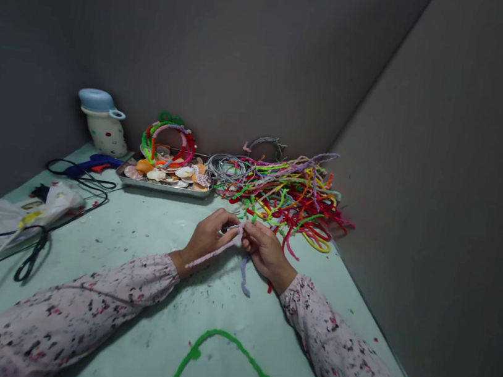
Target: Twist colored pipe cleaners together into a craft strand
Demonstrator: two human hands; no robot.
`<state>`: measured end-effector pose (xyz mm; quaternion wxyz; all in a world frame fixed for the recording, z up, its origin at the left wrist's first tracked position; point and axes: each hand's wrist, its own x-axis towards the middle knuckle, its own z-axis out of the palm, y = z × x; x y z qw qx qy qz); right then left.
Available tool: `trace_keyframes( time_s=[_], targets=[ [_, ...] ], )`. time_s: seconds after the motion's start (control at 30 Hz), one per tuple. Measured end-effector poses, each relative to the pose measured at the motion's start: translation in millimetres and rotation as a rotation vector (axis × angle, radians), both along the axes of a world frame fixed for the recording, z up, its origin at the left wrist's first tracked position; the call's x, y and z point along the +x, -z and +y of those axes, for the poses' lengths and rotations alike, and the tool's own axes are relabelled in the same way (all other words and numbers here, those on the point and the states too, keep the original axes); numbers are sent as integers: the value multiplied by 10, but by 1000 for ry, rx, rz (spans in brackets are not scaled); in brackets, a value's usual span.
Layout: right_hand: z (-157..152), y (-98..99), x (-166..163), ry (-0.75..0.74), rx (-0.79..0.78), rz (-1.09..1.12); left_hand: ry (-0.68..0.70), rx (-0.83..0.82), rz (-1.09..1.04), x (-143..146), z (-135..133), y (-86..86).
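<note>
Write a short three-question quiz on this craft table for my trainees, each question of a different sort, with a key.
1. True or false: the green pipe cleaner lies on the table nearer the camera than both hands.
2. What do the left hand and right hand pinch between them? A scissors; B pink and lilac pipe cleaners; C a shell.
3. What holds the shells?

Key: 1 true. 2 B. 3 a metal tray.
</note>
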<state>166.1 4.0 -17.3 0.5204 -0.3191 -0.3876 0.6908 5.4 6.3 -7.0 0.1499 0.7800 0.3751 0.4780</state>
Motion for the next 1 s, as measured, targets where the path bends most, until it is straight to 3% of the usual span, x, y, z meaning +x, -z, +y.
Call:
trace_keyframes(
  time_s=[0.4,1.0],
  targets=[
    [-9,-6,-1,-3,6,-15,-20,-145,-25,15,-88,-50],
    [-6,-7,-1,-7,13,-28,-18,-111,-16,21,-62,-51]
  ],
)
